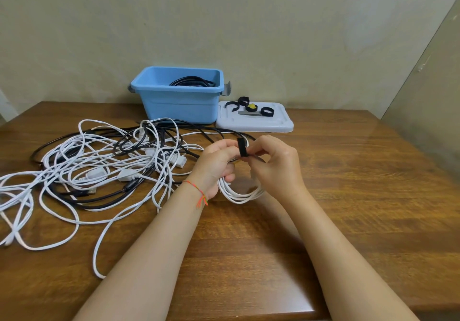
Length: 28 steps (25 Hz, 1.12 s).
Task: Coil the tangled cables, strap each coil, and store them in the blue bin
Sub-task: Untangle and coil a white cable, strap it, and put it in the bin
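Just right of the frame's centre, the left hand (216,164) gripped a small white coil (240,192) whose loops hung below the fist toward the lower frame, while the right hand (276,164) pinched a black strap (242,147) that stood nearly upright across the top of the coil, between the two hands. The strap's long axis ran up and down the frame, crosswise to the bundled strands, so closing it looked like a matter of the right hand wrapping the free end around them. The blue bin (179,104) sat behind, above and left of the hands in the frame, nearer the left hand, a dark coil (191,81) already inside. The tangled cables (99,169) lay on the worktop (348,196) at left.
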Each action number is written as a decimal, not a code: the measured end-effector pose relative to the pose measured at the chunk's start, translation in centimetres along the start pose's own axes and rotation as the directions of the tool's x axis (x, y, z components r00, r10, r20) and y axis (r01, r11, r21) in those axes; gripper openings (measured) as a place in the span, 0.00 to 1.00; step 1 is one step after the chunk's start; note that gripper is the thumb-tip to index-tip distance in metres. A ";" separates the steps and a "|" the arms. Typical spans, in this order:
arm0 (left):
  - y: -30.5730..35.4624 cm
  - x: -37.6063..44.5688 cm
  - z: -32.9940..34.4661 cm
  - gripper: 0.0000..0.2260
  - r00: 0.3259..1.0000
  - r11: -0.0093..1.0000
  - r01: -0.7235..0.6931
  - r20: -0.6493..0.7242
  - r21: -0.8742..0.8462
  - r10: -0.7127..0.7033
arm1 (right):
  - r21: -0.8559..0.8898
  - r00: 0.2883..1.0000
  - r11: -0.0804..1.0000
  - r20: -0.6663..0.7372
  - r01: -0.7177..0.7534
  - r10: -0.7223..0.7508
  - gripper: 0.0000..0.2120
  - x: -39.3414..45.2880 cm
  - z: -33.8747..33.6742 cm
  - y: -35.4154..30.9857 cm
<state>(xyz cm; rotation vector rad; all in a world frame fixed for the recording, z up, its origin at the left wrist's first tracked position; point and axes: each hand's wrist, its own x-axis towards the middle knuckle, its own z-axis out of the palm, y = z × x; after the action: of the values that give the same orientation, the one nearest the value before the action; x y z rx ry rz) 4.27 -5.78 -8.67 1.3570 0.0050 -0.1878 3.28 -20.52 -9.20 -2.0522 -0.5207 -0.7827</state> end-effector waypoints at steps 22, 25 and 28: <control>-0.1 -0.2 0.0 0.09 0.982 0.965 -0.171 0.110 0.201 0.151 | 0.266 0.959 0.922 0.112 -0.282 0.261 0.06 0.7 -0.6 1.2; -0.1 -0.4 0.0 0.09 0.980 0.962 -0.177 0.123 0.207 0.154 | 0.286 0.954 0.914 0.167 -0.288 0.248 0.06 0.7 -1.0 1.1; 0.0 -0.7 0.3 0.10 0.977 0.955 -0.191 0.132 0.225 0.164 | 0.410 0.876 0.782 0.323 -0.470 0.357 0.09 0.9 -1.8 1.0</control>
<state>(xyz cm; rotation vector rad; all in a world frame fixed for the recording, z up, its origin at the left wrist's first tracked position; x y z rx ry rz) 3.53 -5.94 -8.50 1.5749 -0.2409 -0.1145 3.93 -22.50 -8.38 -1.6974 -0.3190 -0.1222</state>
